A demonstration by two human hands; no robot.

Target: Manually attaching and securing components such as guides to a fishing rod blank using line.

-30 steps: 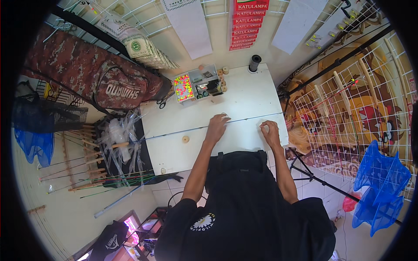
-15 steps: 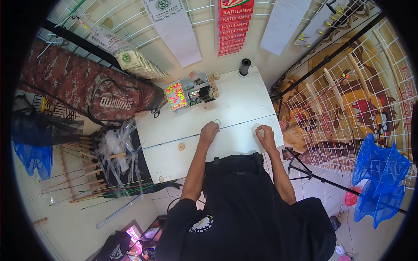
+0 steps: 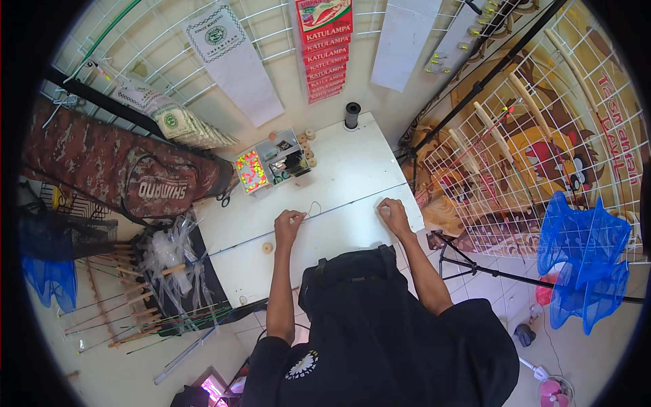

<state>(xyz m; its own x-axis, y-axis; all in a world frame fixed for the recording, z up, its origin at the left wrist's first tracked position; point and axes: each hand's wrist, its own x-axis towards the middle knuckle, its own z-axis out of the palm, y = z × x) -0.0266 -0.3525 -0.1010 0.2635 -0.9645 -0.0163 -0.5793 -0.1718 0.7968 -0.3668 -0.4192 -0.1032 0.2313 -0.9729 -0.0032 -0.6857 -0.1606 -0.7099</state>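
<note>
The white flat-topped desk [image 3: 359, 159], split by a thin dark seam, was the biggest piece; it looked hard & smooth, so anything thin would prob. lie flush & be awkward to pick up by nail. At its far left edge sat a translucent plastic compartment box [image 3: 274, 184], well apart from both hands.

The left hand [image 3: 287, 227] was over the desk near the seam, thumb & fingers drawn together, tips at the near end of the loop & apparently pinching it. The right hand [image 3: 395, 217] was over the desk's right part, thumb & fingertips curled into a closed pinch too; couldn't tell if anything thin was in it.

Smaller: a pale tan round disc [image 3: 267, 246], prob. wood or foam, lay on the desk just left of the left wrist, touching neither hand. Looked light & firm; best hold = by the rim.

Smallest: a thin dark loop of line [image 3: 320, 207], btwn the hands but right beside the left fingertips. Judged v. light, springy rather than limp b/c it kept a round bow, & poss. slick, w/ a risk of kinking if squeezed hard. Best hold = fingertip pinch where the strands met, bow left free. Exact material too small to tell.
</note>
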